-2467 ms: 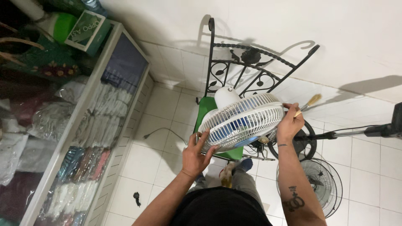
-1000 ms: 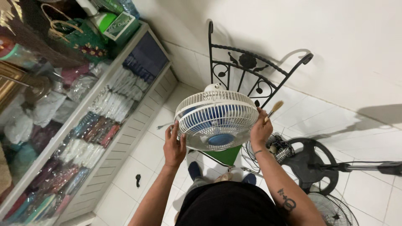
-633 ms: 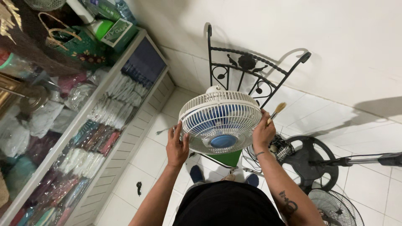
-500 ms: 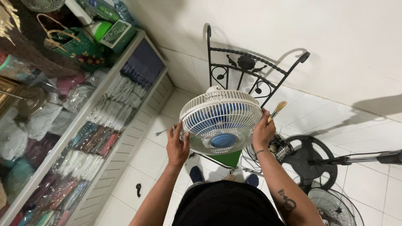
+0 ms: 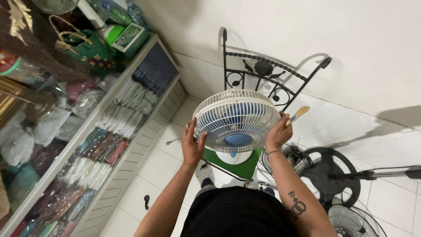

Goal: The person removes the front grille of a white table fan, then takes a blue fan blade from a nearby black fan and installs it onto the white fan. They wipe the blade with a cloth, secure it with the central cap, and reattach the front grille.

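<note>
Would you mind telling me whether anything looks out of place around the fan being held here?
Yes. A detached round wire fan guard lies on the white tiled floor beside a black round stand base. The right hand grips both the white fan with blue blades and a wooden-handled brush.

White caged blue-bladed fan (image 5: 237, 119), held tilted

My hands, the left hand (image 5: 193, 147) and the right hand (image 5: 278, 131), sit on either side of the white fan (image 5: 237, 119), which fills the space between them. Just behind it the black iron chair back (image 5: 263, 72) closes off the way to the wall. To my left runs the glass display case (image 5: 101, 131), with a strip of bare floor tiles (image 5: 162, 162) between. To my right, a black fan base (image 5: 331, 173) and loose grilles (image 5: 353, 221) crowd the floor.
</note>
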